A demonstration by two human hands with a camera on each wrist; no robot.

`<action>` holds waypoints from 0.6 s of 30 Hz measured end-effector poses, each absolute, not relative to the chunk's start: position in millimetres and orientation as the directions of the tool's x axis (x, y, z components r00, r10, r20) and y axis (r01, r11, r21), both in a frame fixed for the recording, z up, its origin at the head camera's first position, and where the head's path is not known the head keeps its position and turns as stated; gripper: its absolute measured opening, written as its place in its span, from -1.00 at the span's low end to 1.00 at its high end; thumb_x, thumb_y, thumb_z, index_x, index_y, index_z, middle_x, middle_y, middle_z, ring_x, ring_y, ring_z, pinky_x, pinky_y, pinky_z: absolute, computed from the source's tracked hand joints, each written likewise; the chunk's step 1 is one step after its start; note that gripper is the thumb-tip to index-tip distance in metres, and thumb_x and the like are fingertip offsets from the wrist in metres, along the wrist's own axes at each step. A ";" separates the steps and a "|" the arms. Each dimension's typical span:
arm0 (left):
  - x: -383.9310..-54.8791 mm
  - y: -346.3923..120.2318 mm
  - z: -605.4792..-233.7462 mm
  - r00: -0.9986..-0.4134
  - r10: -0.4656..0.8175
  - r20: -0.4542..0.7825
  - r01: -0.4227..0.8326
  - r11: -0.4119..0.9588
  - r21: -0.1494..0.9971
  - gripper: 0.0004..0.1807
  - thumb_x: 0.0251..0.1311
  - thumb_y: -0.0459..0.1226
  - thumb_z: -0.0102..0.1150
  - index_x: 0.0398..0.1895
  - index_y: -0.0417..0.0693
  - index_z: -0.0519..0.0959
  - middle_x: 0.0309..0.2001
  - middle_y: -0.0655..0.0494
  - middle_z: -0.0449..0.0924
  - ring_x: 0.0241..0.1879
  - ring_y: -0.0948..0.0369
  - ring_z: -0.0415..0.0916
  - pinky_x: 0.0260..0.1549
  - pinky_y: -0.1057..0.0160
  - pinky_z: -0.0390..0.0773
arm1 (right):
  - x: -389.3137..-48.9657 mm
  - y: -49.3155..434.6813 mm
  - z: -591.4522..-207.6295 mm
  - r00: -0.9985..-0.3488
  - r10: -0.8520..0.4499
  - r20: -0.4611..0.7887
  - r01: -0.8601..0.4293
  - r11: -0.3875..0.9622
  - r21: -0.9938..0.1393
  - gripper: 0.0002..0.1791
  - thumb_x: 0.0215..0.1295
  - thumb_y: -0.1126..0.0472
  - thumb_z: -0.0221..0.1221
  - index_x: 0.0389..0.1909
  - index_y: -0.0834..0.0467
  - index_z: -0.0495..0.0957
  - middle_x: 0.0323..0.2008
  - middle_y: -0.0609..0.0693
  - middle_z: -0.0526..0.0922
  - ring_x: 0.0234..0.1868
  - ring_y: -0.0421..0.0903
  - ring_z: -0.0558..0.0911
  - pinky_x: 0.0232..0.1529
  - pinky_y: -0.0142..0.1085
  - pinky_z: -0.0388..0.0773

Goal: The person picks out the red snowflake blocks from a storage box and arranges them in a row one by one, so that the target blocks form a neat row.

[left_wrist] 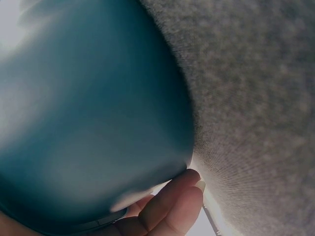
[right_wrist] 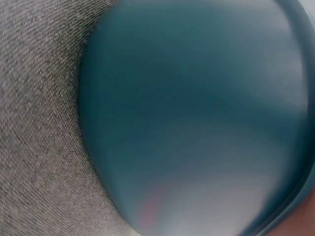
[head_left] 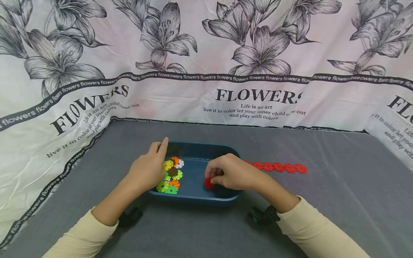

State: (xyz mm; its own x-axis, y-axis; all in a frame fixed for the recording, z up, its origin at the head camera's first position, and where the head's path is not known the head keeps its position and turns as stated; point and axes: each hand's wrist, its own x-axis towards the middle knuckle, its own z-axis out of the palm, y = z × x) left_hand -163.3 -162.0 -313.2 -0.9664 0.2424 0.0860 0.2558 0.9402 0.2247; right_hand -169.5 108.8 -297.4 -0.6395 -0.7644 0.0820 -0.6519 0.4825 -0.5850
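A dark blue tray (head_left: 193,201) stands on the grey cloth. At its left end, my left hand (head_left: 149,170) grips the rim, its index finger pointing away along the edge; the left wrist view shows curled fingers (left_wrist: 172,206) against the outer wall. My right hand (head_left: 233,172) reaches over the right end and pinches a red notched disc (head_left: 209,183) inside the tray. Whether there is more than one red disc in those fingers is hidden. Yellow, green, orange, white and brown notched discs (head_left: 171,175) lie in the tray's left part, some overlapping.
A row of red notched discs (head_left: 279,167) extends to the right from behind the right hand; its left end is hidden. Grey cloth (head_left: 338,186) covers the table. White flower-printed fabric (head_left: 180,96) hangs behind and at the sides.
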 end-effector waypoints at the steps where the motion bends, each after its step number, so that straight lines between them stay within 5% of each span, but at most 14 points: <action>1: -163.4 -162.0 -313.3 -0.965 0.247 0.087 0.260 0.939 0.225 -0.05 0.13 -0.51 0.11 0.60 -0.22 -0.07 0.41 -0.34 0.15 -0.72 0.16 0.17 -0.70 0.24 0.19 | -169.6 109.1 -297.4 -0.644 -0.760 0.088 -0.648 0.481 -0.591 -0.85 0.23 0.41 0.33 -0.25 0.11 0.71 -0.33 -0.08 0.72 -0.32 -0.27 0.61 -0.25 -0.35 0.59; 18: -163.3 -162.1 -315.1 -0.965 0.245 0.098 0.262 0.938 0.229 -0.06 0.14 -0.51 0.12 0.60 -0.23 -0.06 0.41 -0.34 0.17 -0.73 0.16 0.18 -0.70 0.23 0.21 | -165.9 125.1 -284.5 -0.729 -0.672 0.130 -0.534 0.440 -0.722 -0.88 0.28 0.37 0.30 -0.20 0.16 0.72 -0.31 -0.02 0.72 -0.43 -0.08 0.66 -0.36 -0.24 0.62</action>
